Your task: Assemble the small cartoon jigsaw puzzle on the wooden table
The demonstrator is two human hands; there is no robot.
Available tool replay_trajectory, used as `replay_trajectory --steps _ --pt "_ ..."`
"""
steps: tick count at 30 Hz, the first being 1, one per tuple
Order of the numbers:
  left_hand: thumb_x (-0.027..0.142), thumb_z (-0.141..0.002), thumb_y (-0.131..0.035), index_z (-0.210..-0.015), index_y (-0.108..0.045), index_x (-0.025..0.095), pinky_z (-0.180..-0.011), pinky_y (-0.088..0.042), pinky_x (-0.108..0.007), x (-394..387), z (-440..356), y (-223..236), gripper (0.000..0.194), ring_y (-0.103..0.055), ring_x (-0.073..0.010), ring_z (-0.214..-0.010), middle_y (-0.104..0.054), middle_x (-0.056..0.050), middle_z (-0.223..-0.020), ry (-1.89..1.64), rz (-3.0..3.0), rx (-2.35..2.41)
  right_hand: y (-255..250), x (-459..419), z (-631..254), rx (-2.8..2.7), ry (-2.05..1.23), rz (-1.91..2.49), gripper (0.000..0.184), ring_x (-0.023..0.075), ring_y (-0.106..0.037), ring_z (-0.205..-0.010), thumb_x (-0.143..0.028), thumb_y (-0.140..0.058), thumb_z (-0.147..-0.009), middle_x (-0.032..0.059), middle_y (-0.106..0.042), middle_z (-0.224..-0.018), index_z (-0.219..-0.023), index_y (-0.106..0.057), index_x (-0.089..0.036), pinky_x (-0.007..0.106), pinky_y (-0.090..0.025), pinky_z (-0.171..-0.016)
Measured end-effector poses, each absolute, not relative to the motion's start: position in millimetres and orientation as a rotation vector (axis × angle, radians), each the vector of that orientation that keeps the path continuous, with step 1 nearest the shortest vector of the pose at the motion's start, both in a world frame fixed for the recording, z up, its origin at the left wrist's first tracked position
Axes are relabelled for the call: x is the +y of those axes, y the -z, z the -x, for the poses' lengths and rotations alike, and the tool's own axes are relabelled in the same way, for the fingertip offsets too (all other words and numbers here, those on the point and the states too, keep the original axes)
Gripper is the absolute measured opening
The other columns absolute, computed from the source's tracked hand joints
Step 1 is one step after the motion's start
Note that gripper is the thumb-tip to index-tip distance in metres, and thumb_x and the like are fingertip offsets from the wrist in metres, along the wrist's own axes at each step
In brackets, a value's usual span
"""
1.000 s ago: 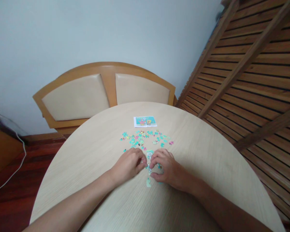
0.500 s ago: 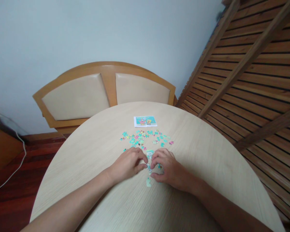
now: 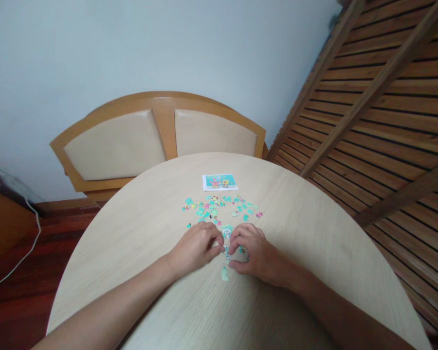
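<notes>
Just in front of me on the table, small jigsaw pieces (image 3: 227, 253) with a pale figure on them lie between my two hands. My left hand (image 3: 197, 247) is closed in a pinch, thumb and index finger at the left edge of these pieces. From the other side my right hand (image 3: 257, 253) curls its index finger and thumb around their right edge. A piece with a drawn face (image 3: 227, 232) lies just beyond the fingertips. A pale green edge piece (image 3: 225, 273) sits nearer to me, apart from the hands. My right hand partly covers other pieces (image 3: 242, 250).
Loose jigsaw pieces (image 3: 206, 206) are scattered beyond my hands. Behind them lies a picture card (image 3: 220, 182) with a pink and a yellow cartoon figure. The round wooden table (image 3: 306, 228) stands before a padded headboard (image 3: 164, 126), with wooden slats (image 3: 379, 112) on the right.
Both hands stay over the same pieces, with only slight finger movements. The pieces between them have shifted very slightly. The whole view has tilted a little.
</notes>
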State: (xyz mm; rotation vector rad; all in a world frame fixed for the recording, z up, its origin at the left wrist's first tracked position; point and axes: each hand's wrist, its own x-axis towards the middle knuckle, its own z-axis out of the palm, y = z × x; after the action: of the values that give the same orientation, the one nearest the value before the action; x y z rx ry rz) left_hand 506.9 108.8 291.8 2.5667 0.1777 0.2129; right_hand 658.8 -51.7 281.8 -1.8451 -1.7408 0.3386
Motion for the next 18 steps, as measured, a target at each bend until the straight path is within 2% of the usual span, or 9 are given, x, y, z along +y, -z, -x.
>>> replay_trajectory --steps 7,14,18 --pt "0.018 -0.089 -0.063 -0.089 -0.069 0.021 -0.091 -0.047 -0.033 110 -507 -290 0.007 -0.062 -0.0208 -0.097 -0.069 -0.004 -0.095 -0.226 -2.565 0.147 -291 -61 -677 -1.756 -0.387 1.909 0.029 0.0266 -0.053 -0.113 -0.03 -0.082 -0.073 0.0041 -0.064 -0.112 -0.096 -0.066 -0.025 0.045 -0.04 -0.1" --pt "0.017 -0.09 -0.062 -0.09 -0.069 0.02 -0.09 -0.047 -0.033 108 -508 -289 0.007 -0.062 -0.0212 -0.098 -0.069 -0.004 -0.096 -0.252 -2.566 0.162 -286 -65 -690 -1.665 -0.389 2.018 0.026 0.0274 -0.052 -0.114 -0.031 -0.078 -0.077 0.0059 -0.063 -0.113 -0.1 -0.067 -0.024 0.045 -0.041 -0.099" --pt "0.017 -0.09 -0.063 -0.09 -0.069 0.02 -0.09 -0.047 -0.032 108 -509 -290 0.007 -0.062 -0.0209 -0.097 -0.07 -0.004 -0.095 -0.247 -2.58 0.175 -289 -65 -689 -1.668 -0.395 2.029 0.024 0.0278 -0.051 -0.116 -0.031 -0.079 -0.077 0.0054 -0.062 -0.113 -0.097 -0.067 -0.025 0.048 -0.038 -0.104"
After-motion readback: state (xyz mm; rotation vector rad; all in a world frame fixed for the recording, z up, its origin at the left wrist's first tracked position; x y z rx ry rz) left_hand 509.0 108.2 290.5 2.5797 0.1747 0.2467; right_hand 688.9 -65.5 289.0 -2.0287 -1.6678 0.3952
